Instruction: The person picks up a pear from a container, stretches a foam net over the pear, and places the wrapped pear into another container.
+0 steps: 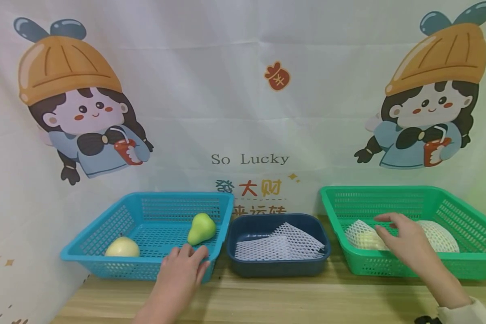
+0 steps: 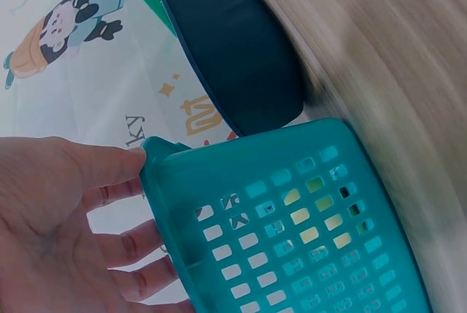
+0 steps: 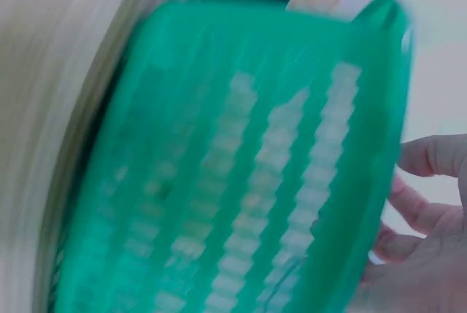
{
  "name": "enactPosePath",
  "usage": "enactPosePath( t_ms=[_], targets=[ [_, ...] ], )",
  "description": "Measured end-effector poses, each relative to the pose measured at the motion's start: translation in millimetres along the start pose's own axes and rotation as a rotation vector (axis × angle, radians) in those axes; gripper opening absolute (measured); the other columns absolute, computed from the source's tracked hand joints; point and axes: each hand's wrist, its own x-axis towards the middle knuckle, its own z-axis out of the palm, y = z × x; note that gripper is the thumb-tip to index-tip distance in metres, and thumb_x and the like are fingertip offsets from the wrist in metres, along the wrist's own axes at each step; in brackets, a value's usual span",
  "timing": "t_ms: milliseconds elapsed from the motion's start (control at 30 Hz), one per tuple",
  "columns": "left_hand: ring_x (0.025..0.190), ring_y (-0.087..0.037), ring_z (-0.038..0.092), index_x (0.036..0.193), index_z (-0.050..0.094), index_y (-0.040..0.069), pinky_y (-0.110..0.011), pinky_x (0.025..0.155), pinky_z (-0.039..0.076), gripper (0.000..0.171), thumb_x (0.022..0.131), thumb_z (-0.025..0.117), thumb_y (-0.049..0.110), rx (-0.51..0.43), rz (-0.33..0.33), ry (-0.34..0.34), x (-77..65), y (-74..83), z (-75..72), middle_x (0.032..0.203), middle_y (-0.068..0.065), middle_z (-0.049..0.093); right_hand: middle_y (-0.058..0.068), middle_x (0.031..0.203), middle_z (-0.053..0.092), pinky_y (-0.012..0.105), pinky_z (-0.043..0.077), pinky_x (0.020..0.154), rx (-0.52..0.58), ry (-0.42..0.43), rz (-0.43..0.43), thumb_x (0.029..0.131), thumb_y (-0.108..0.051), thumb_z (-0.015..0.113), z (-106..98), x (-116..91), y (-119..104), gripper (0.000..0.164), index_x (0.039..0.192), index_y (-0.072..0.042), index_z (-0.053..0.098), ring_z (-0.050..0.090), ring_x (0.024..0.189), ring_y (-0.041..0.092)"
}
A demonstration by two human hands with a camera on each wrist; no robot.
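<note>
The yellow netted fruit (image 1: 366, 240) is set just left of the nearer right hand (image 1: 407, 238), whose fingers are held apart.

The bench (image 1: 267, 297) has pale wood, with the grain running from side to side. On it stand three containers in one row: the blue basket (image 1: 137, 269) at left, the navy box (image 1: 278, 268) between, the green basket (image 1: 382, 267) at right. The box is just beside both baskets.
</note>
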Motion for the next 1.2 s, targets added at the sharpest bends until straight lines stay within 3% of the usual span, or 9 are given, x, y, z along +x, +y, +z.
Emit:
enactPosePath(
  t_ms=[200, 333, 533, 667, 900, 1000, 1200],
  targets=[
    [0.07, -0.018, 0.041, 0.088, 0.053, 0.018, -0.038, 0.062, 0.041, 0.013, 0.086, 0.065, 0.023, -0.005, 0.001, 0.022, -0.3, 0.8, 1.2, 0.075, 0.0, 0.046, 0.017, 0.116, 0.059, 0.052, 0.045, 0.08, 0.101, 0.008, -0.064, 0.094, -0.021, 0.053, 15.6, -3.8, -40.5, 0.027, 0.115, -0.005, 0.06, 0.053, 0.107, 0.036],
    [0.07, -0.018, 0.041, 0.087, 0.053, 0.018, -0.037, 0.062, 0.041, 0.013, 0.085, 0.066, 0.021, -0.009, 0.003, 0.031, -0.3, 0.3, 2.0, 0.075, -0.001, 0.047, 0.006, 0.107, 0.064, 0.045, 0.048, 0.081, 0.173, 0.009, -0.165, 0.091, -0.015, 0.058, 32.0, -5.6, -65.6, 0.019, 0.109, -0.01, 0.063, 0.058, 0.1, 0.026],
    [0.069, -0.018, 0.04, 0.086, 0.052, 0.019, -0.036, 0.063, 0.039, 0.013, 0.085, 0.066, 0.02, -0.032, -0.009, 0.034, 0.2, 0.1, 2.7, 0.074, 0.0, 0.046, 0.001, 0.102, 0.065, 0.039, 0.052, 0.078, 0.217, -0.148, -0.297, 0.089, -0.011, 0.06, 57.3, -3.1, -91.4, 0.016, 0.104, -0.01, 0.064, 0.062, 0.095, 0.022],
    [0.07, -0.018, 0.039, 0.087, 0.052, 0.018, -0.037, 0.066, 0.038, 0.013, 0.085, 0.065, 0.021, -0.035, -0.01, 0.022, 0.9, 1.5, 2.6, 0.074, 0.0, 0.045, 0.004, 0.102, 0.066, 0.035, 0.052, 0.077, 0.185, -0.241, -0.35, 0.088, -0.01, 0.06, 73.1, 1.1, -97.3, 0.016, 0.103, -0.006, 0.065, 0.061, 0.093, 0.023],
    [0.069, -0.018, 0.039, 0.086, 0.051, 0.018, -0.038, 0.067, 0.039, 0.014, 0.085, 0.065, 0.02, -0.025, -0.007, 0.023, 0.8, 2.7, 2.7, 0.074, 0.0, 0.046, 0.001, 0.089, 0.067, 0.024, 0.048, 0.066, 0.149, -0.353, -0.379, 0.085, -0.011, 0.065, 91.6, 4.9, -98.6, 0.013, 0.096, -0.005, 0.068, 0.058, 0.077, 0.011],
    [0.069, -0.018, 0.039, 0.085, 0.051, 0.018, -0.038, 0.066, 0.039, 0.014, 0.085, 0.065, 0.021, -0.02, -0.007, 0.024, 0.9, 2.4, 2.9, 0.074, 0.0, 0.045, -0.001, 0.085, 0.067, 0.024, 0.047, 0.066, 0.125, -0.35, -0.408, 0.084, -0.009, 0.066, 97.1, 5.2, -97.8, 0.01, 0.093, -0.006, 0.07, 0.058, 0.076, 0.01],
    [0.067, -0.018, 0.041, 0.086, 0.054, 0.019, -0.036, 0.062, 0.039, 0.013, 0.085, 0.066, 0.023, -0.015, -0.002, 0.02, 1.4, 1.1, 0.9, 0.074, 0.0, 0.048, 0.002, 0.082, 0.068, 0.025, 0.049, 0.065, 0.111, -0.262, -0.469, 0.081, -0.003, 0.066, 107.0, 3.0, -95.0, 0.005, 0.085, -0.007, 0.069, 0.062, 0.077, 0.015]
  ],
)
